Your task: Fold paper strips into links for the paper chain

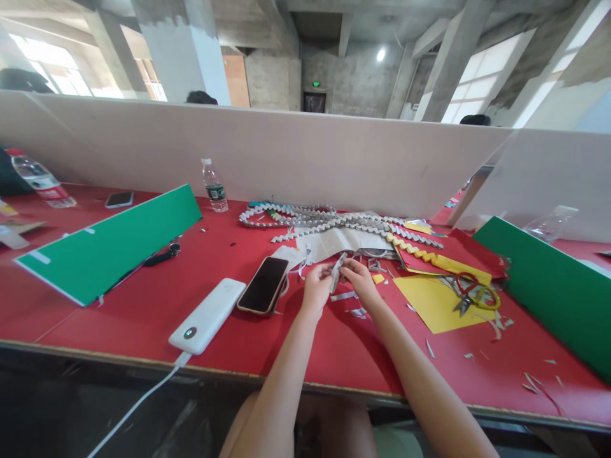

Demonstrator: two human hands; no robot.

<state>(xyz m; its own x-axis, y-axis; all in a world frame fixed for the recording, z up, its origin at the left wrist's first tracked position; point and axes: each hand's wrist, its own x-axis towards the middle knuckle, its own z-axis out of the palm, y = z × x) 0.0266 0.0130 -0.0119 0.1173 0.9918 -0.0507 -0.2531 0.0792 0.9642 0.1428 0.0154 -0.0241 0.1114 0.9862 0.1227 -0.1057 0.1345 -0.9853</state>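
Observation:
My left hand [317, 284] and my right hand [359, 278] meet over the red table [143, 312], both pinched on a small folded strip of printed paper [338, 268] held between them. Just beyond the hands lie a newspaper sheet [334, 242] and long folded zigzag paper chains [324, 219], grey-white ones and a yellow one [429, 256]. Small paper scraps lie under my hands.
A phone [264, 285] and a white power bank [207, 315] with a cable lie left of my hands. Yellow paper [429, 302] and scissors [470, 289] lie to the right. Green boards [109, 245] [548, 286] stand at both sides, a water bottle [214, 186] and white partition [310, 152] behind.

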